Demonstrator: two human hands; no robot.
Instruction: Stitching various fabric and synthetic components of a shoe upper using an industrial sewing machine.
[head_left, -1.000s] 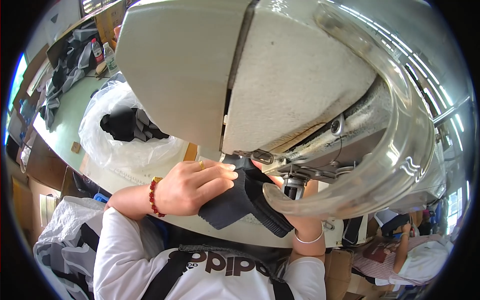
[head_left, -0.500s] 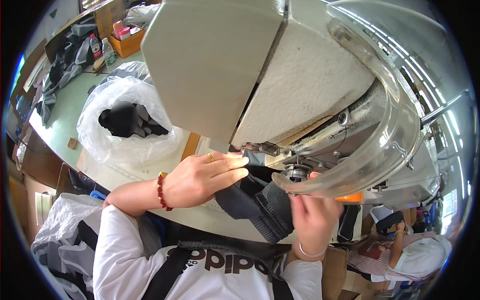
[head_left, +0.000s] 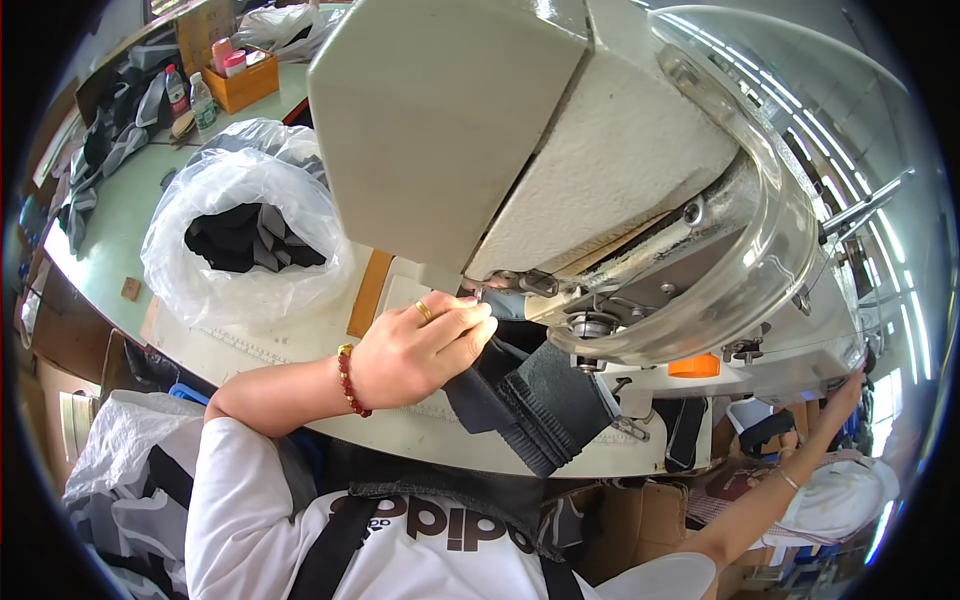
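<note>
My left hand [head_left: 418, 352], with a ring and a red bead bracelet, is closed at the needle area of a sewing machine [head_left: 590, 180], its fingertips pinched together beside the presser foot. What they hold, if anything, is too small to make out. A dark grey garment piece with a ribbed band [head_left: 545, 410] lies below the machine head, just right of this hand, partly hidden under the machine. My right arm stretches far to the right, and my right hand [head_left: 848, 394] is at the machine's far right end; its fingers are too small and hidden to read.
A clear plastic bag [head_left: 180, 255] of black and grey fabric stands on the table at left. Behind it are two bottles [head_left: 203, 103] and an orange box [head_left: 243, 85]. A curved transparent guard [head_left: 770, 270] fronts the machine. Another person [head_left: 835, 500] sits at far right.
My right hand has let go of the dark garment piece and swung out to the machine's right end. My left fingertips have closed together near the presser foot.
</note>
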